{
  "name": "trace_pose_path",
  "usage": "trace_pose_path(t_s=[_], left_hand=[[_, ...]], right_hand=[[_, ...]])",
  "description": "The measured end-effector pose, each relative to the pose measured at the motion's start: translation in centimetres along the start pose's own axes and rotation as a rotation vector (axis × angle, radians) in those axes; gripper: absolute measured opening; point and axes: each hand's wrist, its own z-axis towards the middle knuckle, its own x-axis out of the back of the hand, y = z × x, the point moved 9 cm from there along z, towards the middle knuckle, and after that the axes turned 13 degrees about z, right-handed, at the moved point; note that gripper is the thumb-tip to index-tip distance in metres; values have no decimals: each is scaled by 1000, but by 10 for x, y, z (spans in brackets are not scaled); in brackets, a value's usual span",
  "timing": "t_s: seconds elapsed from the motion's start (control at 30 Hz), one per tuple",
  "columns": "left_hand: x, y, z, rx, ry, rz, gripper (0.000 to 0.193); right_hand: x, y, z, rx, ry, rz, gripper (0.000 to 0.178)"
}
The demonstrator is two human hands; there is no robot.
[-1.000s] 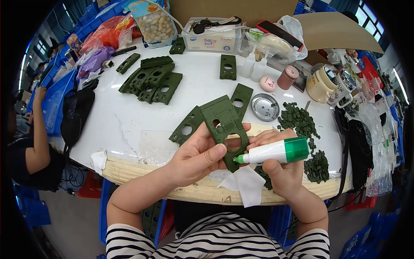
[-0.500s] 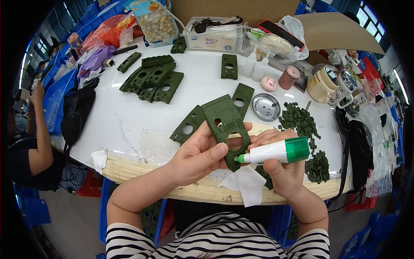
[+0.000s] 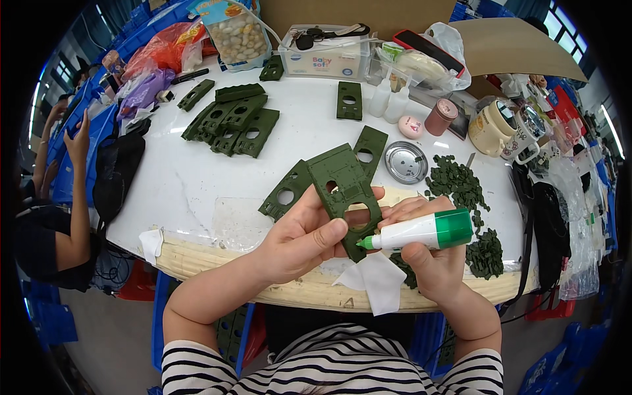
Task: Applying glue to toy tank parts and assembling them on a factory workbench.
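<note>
My left hand (image 3: 299, 234) grips a dark green plastic model tank hull part (image 3: 337, 172), tilted, with a large round hole near its lower end. Lying on its side in my right hand (image 3: 431, 263) is a white glue bottle (image 3: 415, 230) with a green base and a green nozzle. The nozzle tip touches or almost touches the part's lower corner; which, I cannot tell. Behind the held part, two similar green parts (image 3: 370, 150) lie on the table. Under my hands a white cloth or tissue (image 3: 378, 280) hangs over the table edge.
Small green pieces (image 3: 455, 186) lie heaped at the right beside a round metal lid (image 3: 405, 162). More hull parts (image 3: 238, 118) are stacked at the back left. White squeeze bottles (image 3: 397, 103), a pink jar (image 3: 441, 117) and mugs (image 3: 492, 127) stand at the back right. Another person's arm (image 3: 78, 164) is at far left.
My hands, the hull part and the glue bottle look nearly unmoved. At far left the other person's raised hand has shifted to the right.
</note>
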Motion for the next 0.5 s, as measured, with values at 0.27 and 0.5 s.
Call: trace_pose_path(t_s=[0.27,0.5], left_hand=[[2,0,1,1,8,-51,69],[2,-1,1,3,12,-61,69]], right_hand=[[3,3,1,-38,9,65,27],[0,1,1,-18,-18,15,27]])
